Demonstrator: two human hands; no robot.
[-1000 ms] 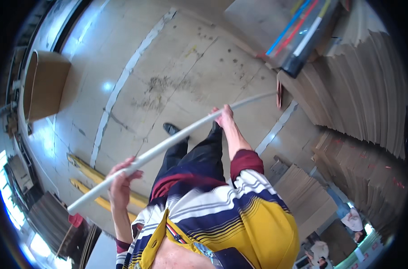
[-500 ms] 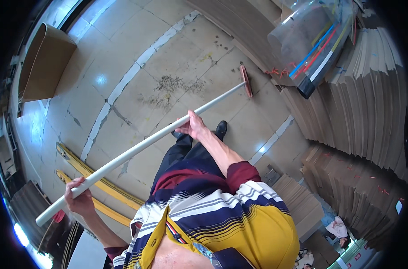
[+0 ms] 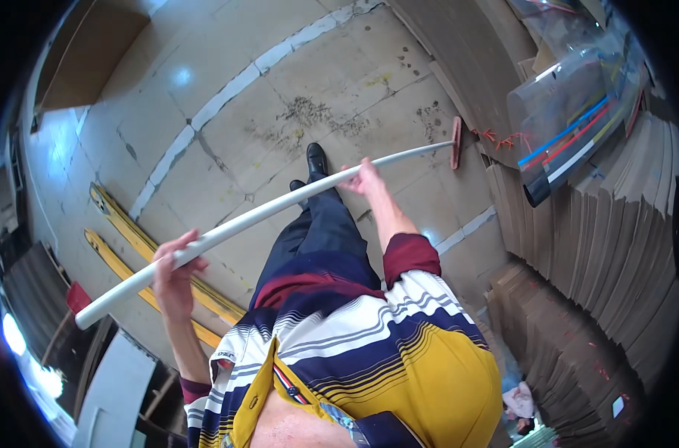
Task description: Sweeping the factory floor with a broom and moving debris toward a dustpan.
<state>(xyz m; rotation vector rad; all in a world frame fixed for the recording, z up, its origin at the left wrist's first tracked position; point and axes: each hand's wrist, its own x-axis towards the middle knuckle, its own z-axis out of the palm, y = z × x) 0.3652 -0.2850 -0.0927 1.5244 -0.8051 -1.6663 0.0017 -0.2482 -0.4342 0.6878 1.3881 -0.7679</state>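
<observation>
While both hands grip it, the white pole (image 3: pixel 265 213) runs slantwise over the floor (image 3: pixel 227 127), its red head (image 3: pixel 456 142) just beside the cardboard stacks (image 3: pixel 600 246). Left hand (image 3: pixel 173 272): wrapped around the pole near its butt. Right hand (image 3: pixel 365 178): closed around mid-shaft. Advice: keep hands well apart, head low and flat; mind the yellow fork tines (image 3: pixel 130 239).

— Where's the camera sitting?
— On the person's head, a single fisheye view aimed steeply down over the striped shirt (image 3: pixel 369 351) to the floor (image 3: pixel 227 127), near the chest, edges bending at the frame's rim.
</observation>
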